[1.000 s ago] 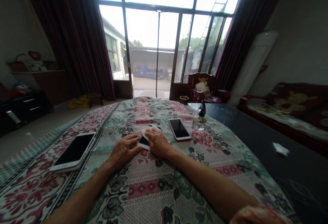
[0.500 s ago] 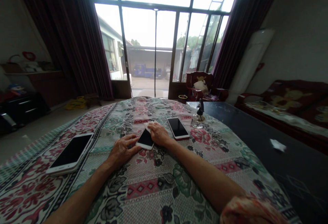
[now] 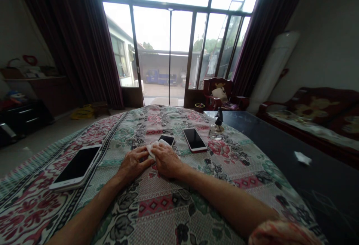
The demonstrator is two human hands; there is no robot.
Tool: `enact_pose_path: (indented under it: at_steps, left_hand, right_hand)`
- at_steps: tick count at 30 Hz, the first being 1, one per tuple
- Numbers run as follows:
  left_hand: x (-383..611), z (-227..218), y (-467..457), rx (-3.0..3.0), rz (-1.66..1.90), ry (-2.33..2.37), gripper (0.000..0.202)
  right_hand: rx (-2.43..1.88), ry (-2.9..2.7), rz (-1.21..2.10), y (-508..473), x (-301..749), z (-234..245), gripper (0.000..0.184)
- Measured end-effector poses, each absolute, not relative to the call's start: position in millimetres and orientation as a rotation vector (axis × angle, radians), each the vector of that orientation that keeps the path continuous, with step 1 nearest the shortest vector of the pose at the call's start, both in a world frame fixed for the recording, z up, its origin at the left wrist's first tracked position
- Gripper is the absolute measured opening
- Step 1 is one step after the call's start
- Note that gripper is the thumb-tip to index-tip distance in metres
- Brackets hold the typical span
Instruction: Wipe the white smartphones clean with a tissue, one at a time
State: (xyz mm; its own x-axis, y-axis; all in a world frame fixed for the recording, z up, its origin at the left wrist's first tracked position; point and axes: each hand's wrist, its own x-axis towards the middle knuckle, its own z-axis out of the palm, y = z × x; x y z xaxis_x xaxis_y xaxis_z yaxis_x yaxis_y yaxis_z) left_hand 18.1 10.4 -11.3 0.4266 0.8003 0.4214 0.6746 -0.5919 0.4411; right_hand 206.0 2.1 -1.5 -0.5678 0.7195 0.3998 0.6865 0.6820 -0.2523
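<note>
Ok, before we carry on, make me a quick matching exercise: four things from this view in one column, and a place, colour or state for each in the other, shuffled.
Things
1. Crumpled cloth
2. Bottle
3. Left hand
4. Middle phone

Places, colours, states
A. Clear below, black on top
B. Partly covered, its dark far end showing
C. White, under the fingers of the right hand
D. At the near left side of what is being covered, thumb and fingers extended

Right pairs
1-C
2-A
3-D
4-B
</note>
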Motion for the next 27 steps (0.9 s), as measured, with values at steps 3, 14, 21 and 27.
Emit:
enact_pose_path:
  at_steps: [3,14,21,27]
  left_hand:
    - [17.6,-11.6,10.6,2.464,0.896,1.306,0.026]
    - [16.4,-16.0,12.0,2.405,0.897,1.420,0.037]
    - [16.3,-16.5,11.3,2.400,0.895,1.424,0.035]
    - [17.3,-13.0,11.2,2.457,0.888,1.337,0.029]
  right_hand:
    - [-1.052,-2.428,0.113,4.9,206.3,-1.5,0.026]
    - [-1.409,-2.224,0.102,49.7,239.8,0.9,0.032]
    - [-1.430,-2.223,0.112,30.6,231.7,-0.5,0.035]
    - [-1.196,-2.321,0.124,-2.5,206.2,-5.5,0.033]
